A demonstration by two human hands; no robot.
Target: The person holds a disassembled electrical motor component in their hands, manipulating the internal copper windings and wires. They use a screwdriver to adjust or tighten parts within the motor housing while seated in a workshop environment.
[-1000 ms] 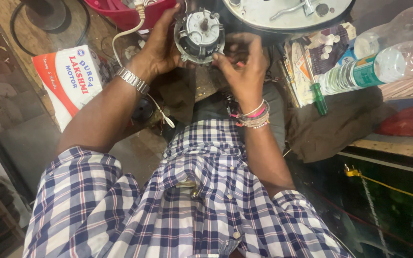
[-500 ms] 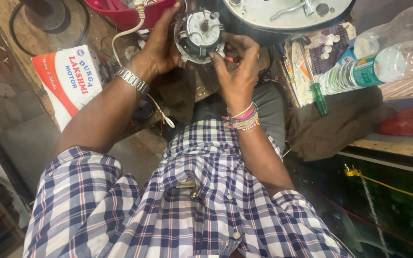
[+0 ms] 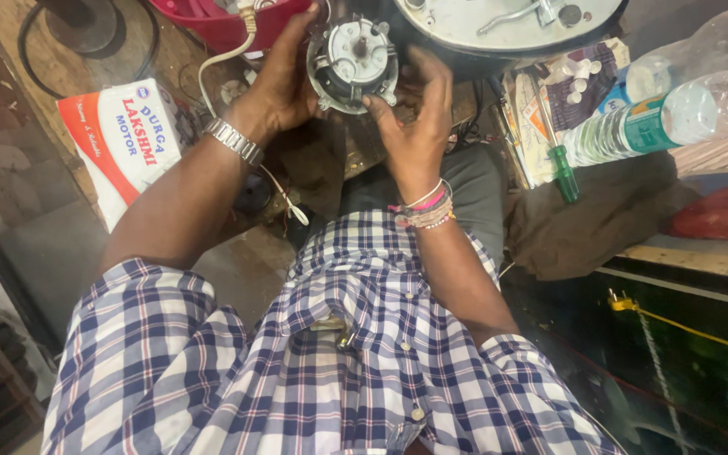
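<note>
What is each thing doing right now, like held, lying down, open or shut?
Round motor: held up between both hands.
Left hand: gripping the motor's side.
Right hand: fingers on the motor's other side.
Water bottle: lying on its side.
Green-handled screwdriver: lying untouched.
White box: closed, propped aslant.

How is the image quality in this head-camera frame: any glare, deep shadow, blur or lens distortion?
Head view: sharp on the motor held between the left hand and right hand; wide-angle stretch at the shirt near the bottom edge; bright sheen on the plastic bottle; lower right corner falls into dark shadow.
</note>
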